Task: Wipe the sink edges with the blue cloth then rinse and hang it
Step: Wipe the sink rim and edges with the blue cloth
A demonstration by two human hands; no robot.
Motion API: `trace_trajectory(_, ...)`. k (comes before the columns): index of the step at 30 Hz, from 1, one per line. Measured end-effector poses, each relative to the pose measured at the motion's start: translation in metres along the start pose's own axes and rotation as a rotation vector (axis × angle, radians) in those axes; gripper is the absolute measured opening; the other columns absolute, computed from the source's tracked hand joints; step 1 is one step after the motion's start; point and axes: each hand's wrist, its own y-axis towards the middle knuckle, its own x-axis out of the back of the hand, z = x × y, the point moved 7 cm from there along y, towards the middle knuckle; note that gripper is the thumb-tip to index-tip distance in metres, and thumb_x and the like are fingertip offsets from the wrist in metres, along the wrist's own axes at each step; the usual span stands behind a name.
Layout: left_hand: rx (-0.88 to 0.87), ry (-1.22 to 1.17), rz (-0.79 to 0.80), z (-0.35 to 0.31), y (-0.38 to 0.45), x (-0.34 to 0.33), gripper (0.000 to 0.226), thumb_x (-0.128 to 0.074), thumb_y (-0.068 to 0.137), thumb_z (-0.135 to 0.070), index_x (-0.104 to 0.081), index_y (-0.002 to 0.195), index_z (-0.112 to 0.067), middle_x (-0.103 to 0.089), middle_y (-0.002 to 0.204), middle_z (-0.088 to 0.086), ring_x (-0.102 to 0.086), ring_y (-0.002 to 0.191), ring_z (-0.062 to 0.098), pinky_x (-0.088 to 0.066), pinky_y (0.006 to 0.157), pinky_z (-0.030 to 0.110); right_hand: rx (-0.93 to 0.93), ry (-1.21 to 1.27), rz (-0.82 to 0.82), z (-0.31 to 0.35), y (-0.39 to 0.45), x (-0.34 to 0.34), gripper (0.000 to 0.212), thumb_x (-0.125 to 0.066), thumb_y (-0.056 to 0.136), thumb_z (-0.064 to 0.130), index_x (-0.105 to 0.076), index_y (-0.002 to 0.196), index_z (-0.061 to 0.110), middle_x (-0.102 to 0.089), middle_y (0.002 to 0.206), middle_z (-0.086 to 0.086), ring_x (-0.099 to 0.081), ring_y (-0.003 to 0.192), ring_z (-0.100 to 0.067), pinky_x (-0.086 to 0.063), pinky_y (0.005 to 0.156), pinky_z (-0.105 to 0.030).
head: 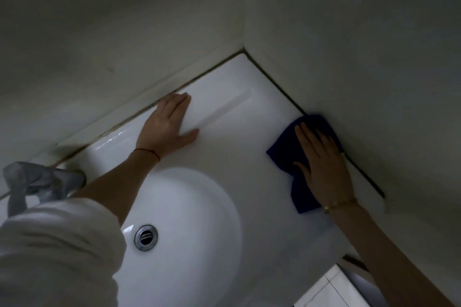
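Observation:
A dark blue cloth (287, 154) lies flat on the white sink's right edge (249, 147), against the wall joint. My right hand (321, 167) presses on it with straight, spread fingers, and part of the cloth is hidden under the palm. My left hand (169, 127) rests flat on the sink's back ledge beside the rear wall, fingers straight, holding nothing. The oval basin with its metal drain (146, 237) lies below, between my arms.
A grey tap (40, 182), blurred, stands at the left edge of the sink. Two walls meet in a corner (245, 50) behind the sink. A dark sealant line runs along both wall joints. A white cabinet front (331, 289) shows at the bottom right.

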Motion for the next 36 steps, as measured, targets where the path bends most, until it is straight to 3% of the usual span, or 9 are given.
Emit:
trace_trajectory(3, 0.013, -0.013, 0.011, 0.001, 0.000, -0.001, 0.076, -0.067, 0.085, -0.045, -0.049, 0.140, 0.004, -0.053, 0.139, 0.022, -0.046, 0.129, 0.039, -0.040, 0.111, 0.044, 0.056, 0.027, -0.003, 0.018, 0.045, -0.003, 0.074, -0.058, 0.090, 0.036, -0.024, 0.151, 0.012, -0.028, 0.155, -0.006, -0.036, 0.135, -0.029, -0.026, 0.115, -0.044)
trace_trajectory(8, 0.014, -0.013, 0.016, 0.002, 0.000, -0.003, 0.076, -0.069, 0.085, -0.044, -0.049, 0.140, 0.004, -0.052, 0.141, 0.021, -0.045, 0.131, 0.037, -0.034, 0.115, 0.038, 0.046, 0.142, -0.033, 0.055, 0.128, -0.010, 0.072, -0.029, 0.095, 0.059, -0.024, 0.151, 0.014, -0.027, 0.156, -0.004, -0.026, 0.141, -0.025, -0.015, 0.117, -0.036)
trace_trajectory(16, 0.018, -0.015, 0.035, 0.002, 0.002, 0.000, 0.077, -0.068, 0.085, -0.044, -0.049, 0.140, 0.005, -0.053, 0.140, 0.021, -0.044, 0.130, 0.036, -0.034, 0.113, 0.036, 0.048, 0.202, -0.017, 0.092, 0.206, -0.014, 0.078, -0.025, 0.091, 0.066, -0.023, 0.151, 0.017, -0.025, 0.157, 0.000, -0.021, 0.144, -0.024, -0.012, 0.119, -0.038)
trace_trajectory(21, 0.047, -0.018, 0.057, 0.003, 0.001, -0.001, 0.078, -0.068, 0.085, -0.046, -0.047, 0.142, 0.003, -0.052, 0.142, 0.019, -0.044, 0.132, 0.036, -0.036, 0.112, 0.037, 0.306, 0.108, 0.010, 0.093, 0.173, -0.019, 0.075, -0.028, 0.093, 0.066, -0.020, 0.152, 0.021, -0.022, 0.158, 0.003, -0.019, 0.145, -0.022, -0.009, 0.120, -0.039)
trace_trajectory(23, 0.047, -0.020, 0.056, 0.002, 0.001, -0.001, 0.078, -0.069, 0.084, -0.045, -0.047, 0.142, 0.003, -0.052, 0.142, 0.019, -0.044, 0.132, 0.036, -0.037, 0.112, 0.038, 0.256, 0.120, 0.006, 0.088, 0.187, -0.017, 0.076, -0.027, 0.092, 0.067, -0.020, 0.152, 0.022, -0.022, 0.158, 0.003, -0.019, 0.145, -0.022, -0.010, 0.120, -0.040)
trace_trajectory(27, 0.050, -0.015, 0.068, 0.003, 0.002, -0.001, 0.079, -0.069, 0.084, -0.044, -0.046, 0.142, 0.004, -0.051, 0.142, 0.021, -0.044, 0.131, 0.037, -0.037, 0.112, 0.039, -0.020, 0.177, -0.051, 0.105, 0.210, -0.018, 0.076, -0.028, 0.091, 0.064, -0.023, 0.151, 0.018, -0.026, 0.157, -0.001, -0.021, 0.143, -0.027, -0.011, 0.119, -0.042)
trace_trajectory(30, 0.045, -0.019, 0.075, 0.002, 0.002, -0.002, 0.078, -0.071, 0.083, -0.042, -0.047, 0.141, 0.005, -0.052, 0.141, 0.021, -0.047, 0.130, 0.037, -0.040, 0.111, 0.043, 0.149, 0.186, -0.057, 0.142, 0.186, -0.029, 0.071, -0.029, 0.093, 0.061, -0.028, 0.150, 0.018, -0.030, 0.155, 0.000, -0.024, 0.143, -0.025, -0.013, 0.119, -0.041)
trace_trajectory(33, 0.041, -0.024, 0.063, 0.002, 0.002, -0.002, 0.077, -0.070, 0.085, -0.042, -0.047, 0.141, 0.005, -0.052, 0.141, 0.020, -0.046, 0.131, 0.037, -0.037, 0.114, 0.039, 0.312, 0.160, -0.062, 0.130, 0.188, -0.027, 0.066, -0.031, 0.095, 0.058, -0.032, 0.149, 0.020, -0.033, 0.154, 0.002, -0.027, 0.142, -0.024, -0.016, 0.119, -0.040)
trace_trajectory(36, 0.034, -0.028, 0.049, 0.002, 0.002, 0.000, 0.077, -0.069, 0.085, -0.042, -0.048, 0.141, 0.005, -0.053, 0.141, 0.021, -0.046, 0.130, 0.037, -0.033, 0.115, 0.036, 0.073, 0.177, -0.116, 0.094, 0.210, -0.020, 0.067, -0.032, 0.094, 0.057, -0.034, 0.148, 0.017, -0.036, 0.152, -0.002, -0.029, 0.140, -0.027, -0.020, 0.117, -0.042)
